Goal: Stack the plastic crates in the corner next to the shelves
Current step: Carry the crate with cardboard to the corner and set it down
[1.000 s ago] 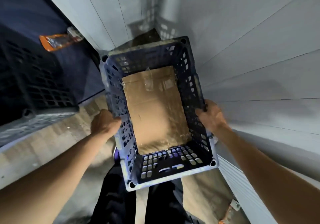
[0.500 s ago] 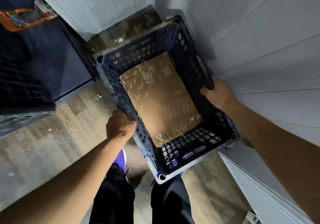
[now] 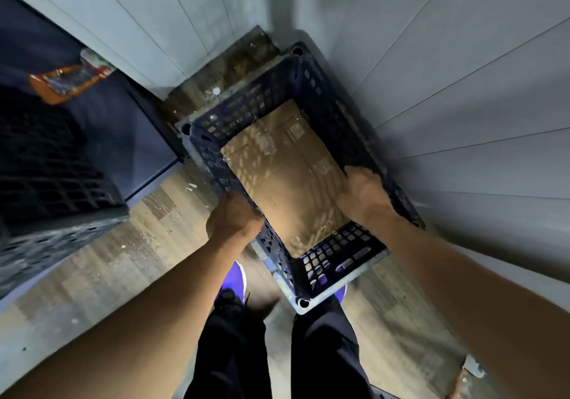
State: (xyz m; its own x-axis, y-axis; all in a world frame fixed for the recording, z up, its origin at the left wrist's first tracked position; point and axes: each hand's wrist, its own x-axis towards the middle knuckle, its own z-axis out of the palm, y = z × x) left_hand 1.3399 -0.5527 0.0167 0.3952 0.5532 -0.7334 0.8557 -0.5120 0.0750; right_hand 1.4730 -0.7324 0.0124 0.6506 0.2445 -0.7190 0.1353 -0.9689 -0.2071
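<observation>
A dark blue perforated plastic crate (image 3: pixel 246 111) sits low in the corner, its far end close to the two white panelled walls. A sheet of brown cardboard (image 3: pixel 287 176) lines its bottom. My left hand (image 3: pixel 233 216) grips the crate's left rim. My right hand (image 3: pixel 362 196) grips the right rim, fingers curled over the edge. A second dark crate (image 3: pixel 46 182) stands at the left, partly out of frame.
A dark shelf unit (image 3: pixel 101 127) at the left holds an orange packet (image 3: pixel 66 82). White panelled walls (image 3: pixel 447 90) meet behind the crate. My legs and purple shoes (image 3: pixel 236 281) stand on the wooden floor just before the crate.
The crate has gone down from chest height towards the floor and deeper into the corner. Both hands kept their grip on its rims throughout.
</observation>
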